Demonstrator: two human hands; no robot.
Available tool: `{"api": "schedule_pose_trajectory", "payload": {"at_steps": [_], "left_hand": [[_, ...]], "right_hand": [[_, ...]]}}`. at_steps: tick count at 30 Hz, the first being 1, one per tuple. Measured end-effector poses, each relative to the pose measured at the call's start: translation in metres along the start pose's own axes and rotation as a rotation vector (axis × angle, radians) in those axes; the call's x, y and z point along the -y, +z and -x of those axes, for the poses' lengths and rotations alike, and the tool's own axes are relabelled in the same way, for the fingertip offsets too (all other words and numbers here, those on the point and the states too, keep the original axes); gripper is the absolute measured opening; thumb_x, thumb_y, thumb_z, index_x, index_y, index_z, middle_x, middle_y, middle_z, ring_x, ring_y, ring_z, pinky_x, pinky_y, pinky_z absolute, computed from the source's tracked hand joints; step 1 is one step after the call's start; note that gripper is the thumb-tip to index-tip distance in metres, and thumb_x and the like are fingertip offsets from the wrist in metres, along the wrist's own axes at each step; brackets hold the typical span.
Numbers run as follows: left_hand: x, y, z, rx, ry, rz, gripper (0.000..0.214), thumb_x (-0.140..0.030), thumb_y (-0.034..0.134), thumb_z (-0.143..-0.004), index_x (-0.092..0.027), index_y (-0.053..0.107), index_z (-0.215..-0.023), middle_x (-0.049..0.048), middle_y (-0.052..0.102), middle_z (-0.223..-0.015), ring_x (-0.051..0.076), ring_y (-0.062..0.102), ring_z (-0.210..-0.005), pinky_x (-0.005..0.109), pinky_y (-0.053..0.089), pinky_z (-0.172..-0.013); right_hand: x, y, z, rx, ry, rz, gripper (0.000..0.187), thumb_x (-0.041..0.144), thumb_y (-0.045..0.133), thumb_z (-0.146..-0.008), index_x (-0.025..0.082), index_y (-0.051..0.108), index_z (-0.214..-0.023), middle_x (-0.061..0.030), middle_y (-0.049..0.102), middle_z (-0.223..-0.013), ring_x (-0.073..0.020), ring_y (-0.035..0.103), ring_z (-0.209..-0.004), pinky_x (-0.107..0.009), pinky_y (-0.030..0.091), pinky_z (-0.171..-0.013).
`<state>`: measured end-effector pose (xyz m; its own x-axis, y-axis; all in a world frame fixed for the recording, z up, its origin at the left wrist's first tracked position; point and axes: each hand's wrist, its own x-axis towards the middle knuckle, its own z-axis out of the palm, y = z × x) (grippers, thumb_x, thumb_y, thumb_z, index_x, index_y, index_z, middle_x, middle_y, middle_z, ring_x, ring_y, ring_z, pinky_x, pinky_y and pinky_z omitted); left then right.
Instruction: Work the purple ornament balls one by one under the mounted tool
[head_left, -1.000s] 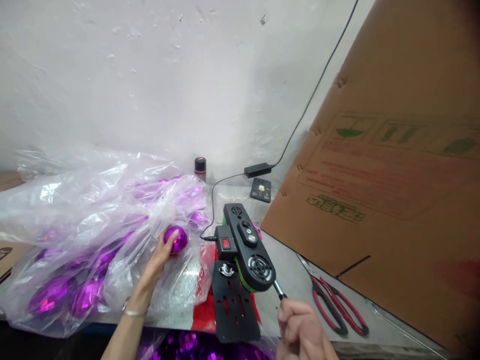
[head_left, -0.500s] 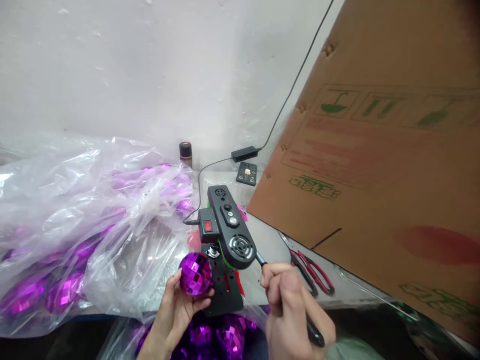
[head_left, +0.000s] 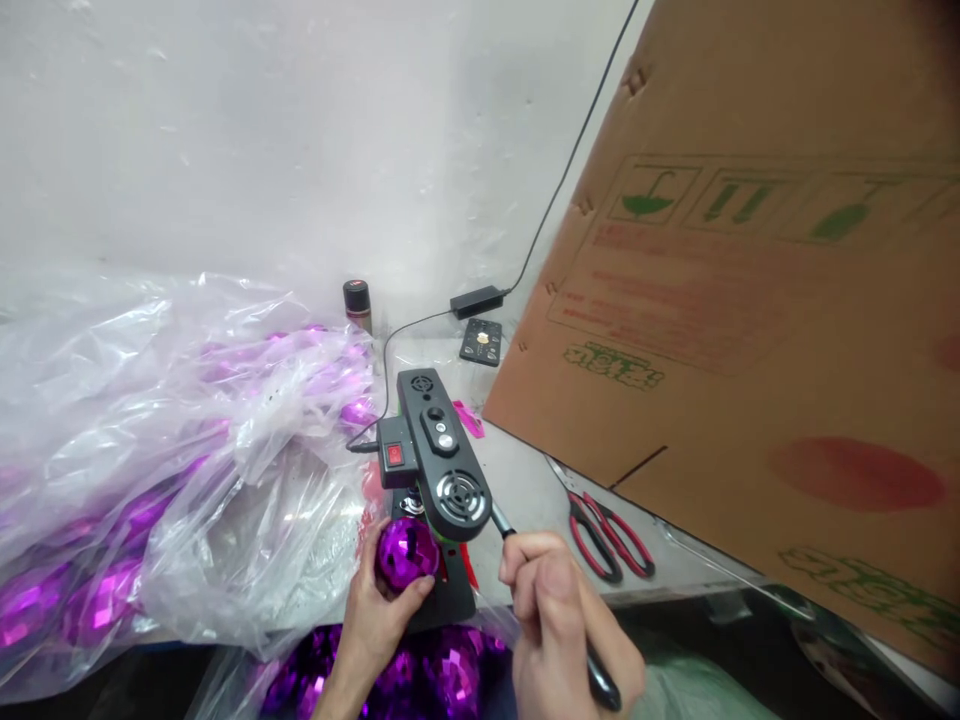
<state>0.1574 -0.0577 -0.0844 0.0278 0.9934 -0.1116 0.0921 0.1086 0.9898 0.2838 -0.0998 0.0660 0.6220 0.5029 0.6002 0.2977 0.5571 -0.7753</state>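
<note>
My left hand [head_left: 386, 600] has its fingers curled round a shiny purple mirror ball [head_left: 407, 553]. The ball sits at the lower left side of a black device [head_left: 444, 455] with round grilles, over its black base plate [head_left: 450, 600]. In my closed right hand [head_left: 566, 630] is a black-handled metal rod [head_left: 504, 522]. The rod's far end disappears behind the lower end of the device, so I cannot tell whether it is joined to it. A small box with a red switch [head_left: 394, 455] is on the device's left side.
Clear plastic bags [head_left: 255, 420] with purple balls cover the left. More balls [head_left: 454, 675] lie below the table edge. Red-handled scissors [head_left: 607, 530] rest by a large cardboard box [head_left: 735, 330]. Behind stand a dark-capped bottle [head_left: 358, 303], a power adapter [head_left: 478, 301] and a black card [head_left: 481, 342].
My left hand has moved the purple ball right, closer to the device, and its grip has turned round the ball. My right hand keeps hold of the rod. The whole view has shifted slightly.
</note>
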Motion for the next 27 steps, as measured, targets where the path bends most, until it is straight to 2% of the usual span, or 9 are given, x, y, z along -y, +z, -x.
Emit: {"api": "schedule_pose_trajectory", "payload": {"at_steps": [2, 5, 11, 13, 17, 19, 23, 27], "left_hand": [[0.000, 0.000, -0.002, -0.002, 0.074, -0.109, 0.086, -0.050, 0.087, -0.065, -0.021, 0.056, -0.141, 0.0154, 0.072, -0.140, 0.040, 0.068, -0.131, 0.056, 0.053, -0.114], [-0.001, 0.001, -0.004, 0.041, 0.112, -0.226, 0.087, -0.048, 0.086, -0.067, -0.020, 0.054, -0.144, 0.0181, 0.067, -0.148, 0.043, 0.061, -0.140, 0.062, 0.047, -0.119], [-0.003, 0.010, -0.001, 0.068, 0.113, -0.381, 0.084, -0.042, 0.084, -0.071, -0.024, 0.054, -0.147, 0.0148, 0.075, -0.138, 0.042, 0.072, -0.126, 0.059, 0.058, -0.105], [0.001, 0.013, -0.001, 0.069, 0.176, -0.423, 0.078, -0.040, 0.083, -0.072, -0.024, 0.057, -0.144, 0.0140, 0.076, -0.134, 0.041, 0.073, -0.122, 0.058, 0.060, -0.102], [0.013, 0.018, -0.007, -0.048, 0.434, -0.508, 0.070, -0.041, 0.084, -0.068, -0.020, 0.064, -0.131, 0.0151, 0.078, -0.122, 0.042, 0.073, -0.115, 0.063, 0.058, -0.101], [0.018, 0.020, -0.011, -0.080, 0.521, -0.524, 0.068, -0.041, 0.084, -0.067, -0.018, 0.064, -0.128, 0.0144, 0.078, -0.116, 0.041, 0.074, -0.109, 0.062, 0.059, -0.097], [0.022, 0.022, -0.014, -0.083, 0.581, -0.559, 0.066, -0.036, 0.080, -0.067, -0.018, 0.063, -0.128, 0.0132, 0.078, -0.114, 0.038, 0.076, -0.103, 0.058, 0.062, -0.090], [0.021, 0.024, -0.012, -0.105, 0.605, -0.591, 0.066, -0.034, 0.080, -0.066, -0.017, 0.063, -0.128, 0.0129, 0.078, -0.112, 0.037, 0.076, -0.100, 0.056, 0.063, -0.088]], "right_hand": [[0.000, 0.000, 0.000, 0.003, -0.010, -0.016, 0.047, 0.021, 0.054, -0.107, 0.020, 0.047, -0.061, 0.0027, 0.043, -0.058, -0.0127, 0.054, -0.062, -0.025, 0.035, -0.055], [0.000, 0.001, 0.000, -0.003, -0.016, -0.017, 0.046, 0.020, 0.053, -0.107, 0.020, 0.047, -0.062, 0.0029, 0.045, -0.058, -0.0121, 0.054, -0.062, -0.024, 0.036, -0.056], [0.001, 0.001, 0.002, -0.022, 0.022, -0.013, 0.045, 0.022, 0.054, -0.107, 0.020, 0.049, -0.062, 0.0020, 0.048, -0.058, -0.0128, 0.055, -0.063, -0.025, 0.035, -0.055], [0.001, 0.000, 0.002, -0.020, 0.017, -0.014, 0.045, 0.022, 0.055, -0.107, 0.020, 0.049, -0.062, 0.0018, 0.048, -0.057, -0.0132, 0.055, -0.063, -0.025, 0.034, -0.054], [0.000, -0.002, 0.003, -0.010, 0.027, -0.009, 0.044, 0.021, 0.054, -0.107, 0.020, 0.049, -0.063, 0.0012, 0.050, -0.059, -0.0130, 0.055, -0.063, -0.025, 0.033, -0.052], [-0.003, -0.002, 0.005, -0.006, 0.009, -0.014, 0.044, 0.020, 0.053, -0.107, 0.020, 0.049, -0.064, 0.0018, 0.049, -0.059, -0.0126, 0.055, -0.063, -0.025, 0.034, -0.053], [-0.012, 0.003, 0.010, -0.060, -0.083, -0.011, 0.046, 0.020, 0.051, -0.108, 0.020, 0.046, -0.062, 0.0042, 0.044, -0.057, -0.0110, 0.053, -0.060, -0.024, 0.037, -0.055], [-0.018, 0.011, 0.012, -0.142, -0.143, -0.011, 0.051, 0.028, 0.053, -0.108, 0.020, 0.045, -0.058, 0.0050, 0.041, -0.055, -0.0097, 0.047, -0.053, -0.024, 0.031, -0.047]]}}
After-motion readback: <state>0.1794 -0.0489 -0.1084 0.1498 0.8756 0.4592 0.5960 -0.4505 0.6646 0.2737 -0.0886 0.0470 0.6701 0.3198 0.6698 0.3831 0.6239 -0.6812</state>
